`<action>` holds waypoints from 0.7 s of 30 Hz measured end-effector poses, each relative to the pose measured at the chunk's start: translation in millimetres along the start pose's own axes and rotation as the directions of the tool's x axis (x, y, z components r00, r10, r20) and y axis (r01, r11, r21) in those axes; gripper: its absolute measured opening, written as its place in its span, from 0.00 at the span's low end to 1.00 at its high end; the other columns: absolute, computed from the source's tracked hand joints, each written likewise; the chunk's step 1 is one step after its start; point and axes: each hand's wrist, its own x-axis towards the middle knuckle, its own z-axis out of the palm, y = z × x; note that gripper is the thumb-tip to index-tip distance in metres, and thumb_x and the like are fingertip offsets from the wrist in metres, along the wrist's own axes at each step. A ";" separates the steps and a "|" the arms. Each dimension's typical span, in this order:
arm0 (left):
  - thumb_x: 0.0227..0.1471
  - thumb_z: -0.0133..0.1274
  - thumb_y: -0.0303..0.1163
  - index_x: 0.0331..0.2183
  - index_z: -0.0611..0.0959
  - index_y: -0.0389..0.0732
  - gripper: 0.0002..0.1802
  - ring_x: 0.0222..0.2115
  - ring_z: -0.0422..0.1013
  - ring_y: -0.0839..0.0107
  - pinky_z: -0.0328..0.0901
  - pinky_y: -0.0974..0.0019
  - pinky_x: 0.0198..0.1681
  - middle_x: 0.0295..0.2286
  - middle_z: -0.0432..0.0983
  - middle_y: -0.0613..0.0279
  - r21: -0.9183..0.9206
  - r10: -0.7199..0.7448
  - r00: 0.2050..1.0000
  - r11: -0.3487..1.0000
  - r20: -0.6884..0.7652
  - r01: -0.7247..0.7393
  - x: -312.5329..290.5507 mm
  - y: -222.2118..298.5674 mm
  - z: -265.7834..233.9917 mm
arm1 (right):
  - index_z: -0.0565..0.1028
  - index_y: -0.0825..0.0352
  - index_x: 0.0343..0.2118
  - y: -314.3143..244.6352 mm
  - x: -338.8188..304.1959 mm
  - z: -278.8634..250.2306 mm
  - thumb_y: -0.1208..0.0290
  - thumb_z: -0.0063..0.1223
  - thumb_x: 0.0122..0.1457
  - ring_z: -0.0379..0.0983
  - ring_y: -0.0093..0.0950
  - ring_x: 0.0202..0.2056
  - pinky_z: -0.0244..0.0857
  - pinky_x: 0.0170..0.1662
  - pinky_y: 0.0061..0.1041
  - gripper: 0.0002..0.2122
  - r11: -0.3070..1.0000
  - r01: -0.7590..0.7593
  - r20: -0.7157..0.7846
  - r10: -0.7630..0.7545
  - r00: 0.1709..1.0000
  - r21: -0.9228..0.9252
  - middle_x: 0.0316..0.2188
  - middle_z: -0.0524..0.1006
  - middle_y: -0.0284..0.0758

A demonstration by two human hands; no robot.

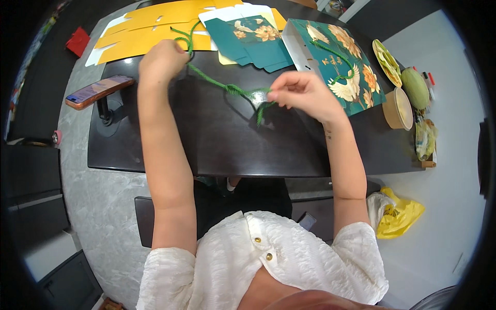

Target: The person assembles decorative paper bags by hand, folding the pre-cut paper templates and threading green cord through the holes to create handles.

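Note:
A green cord point(211, 79) is stretched in the air over the dark table, with a knotted bunch near its middle. My left hand point(161, 61) is closed on one end, where loops and a loose tail stick up past the fingers. Between thumb and fingers, my right hand point(305, 93) pinches the other end; a short tail hangs beside it. Just right of that hand lies a green gift bag point(336, 57) printed with white cranes and orange flowers, with its own green cord handle. Flat green printed card pieces point(256, 44) lie beyond the cord.
Yellow flat card sheets point(139, 31) cover the table's far left. A phone point(98, 92) rests on a stand at the left. Along the right edge are a round tub point(398, 109), a green melon point(415, 88) and a plate point(386, 63). A yellow plastic bag point(400, 214) lies lower right.

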 end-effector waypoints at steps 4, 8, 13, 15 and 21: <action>0.47 0.57 0.40 0.41 0.81 0.41 0.19 0.26 0.76 0.71 0.67 0.68 0.32 0.24 0.79 0.61 0.097 0.074 0.955 0.994 -0.289 -0.048 -0.9 -9.1 -0.9 | 0.76 0.67 0.30 -6.7 -5.7 -16.4 0.67 0.54 0.58 0.71 0.16 0.23 0.59 0.30 0.15 0.08 0.947 0.209 -0.121 -0.184 0.975 0.242 0.22 0.78 0.31; 0.51 0.54 0.31 0.52 0.75 0.46 0.24 0.29 0.69 0.78 0.66 0.72 0.33 0.39 0.77 0.63 -0.614 0.475 0.880 0.690 -0.017 -0.384 -37.9 58.4 7.3 | 0.76 0.66 0.31 -14.5 -12.6 -20.4 0.66 0.52 0.60 0.68 0.14 0.20 0.53 0.25 0.16 0.08 0.972 0.144 -0.137 -0.119 0.983 0.186 0.16 0.74 0.29; 0.52 0.52 0.33 0.47 0.76 0.39 0.19 0.25 0.70 0.78 0.66 0.72 0.29 0.30 0.77 0.63 -0.725 0.775 0.531 0.578 0.344 -0.375 -60.5 80.7 48.6 | 0.76 0.66 0.32 -11.7 -9.0 -13.3 0.66 0.51 0.62 0.65 0.14 0.19 0.52 0.23 0.14 0.09 0.964 0.195 -0.178 -0.163 0.970 0.182 0.15 0.70 0.26; 0.55 0.50 0.35 0.43 0.78 0.38 0.16 0.23 0.71 0.76 0.67 0.70 0.27 0.28 0.77 0.63 -0.670 0.710 0.567 0.662 0.417 -0.336 -56.1 80.7 53.7 | 0.75 0.66 0.32 -9.5 -14.8 -26.1 0.66 0.49 0.63 0.58 0.14 0.16 0.49 0.22 0.15 0.09 0.873 0.378 -0.333 -0.273 0.903 0.308 0.13 0.64 0.23; 0.58 0.44 0.40 0.31 0.82 0.36 0.18 0.20 0.71 0.72 0.67 0.66 0.25 0.22 0.77 0.59 -0.270 0.462 0.875 0.870 0.148 -0.413 -34.0 57.8 39.2 | 0.71 0.66 0.32 -17.6 -32.9 -62.8 0.66 0.40 0.67 0.43 0.14 0.15 0.40 0.18 0.15 0.11 0.589 0.533 -0.414 -0.338 0.845 0.607 0.11 0.54 0.22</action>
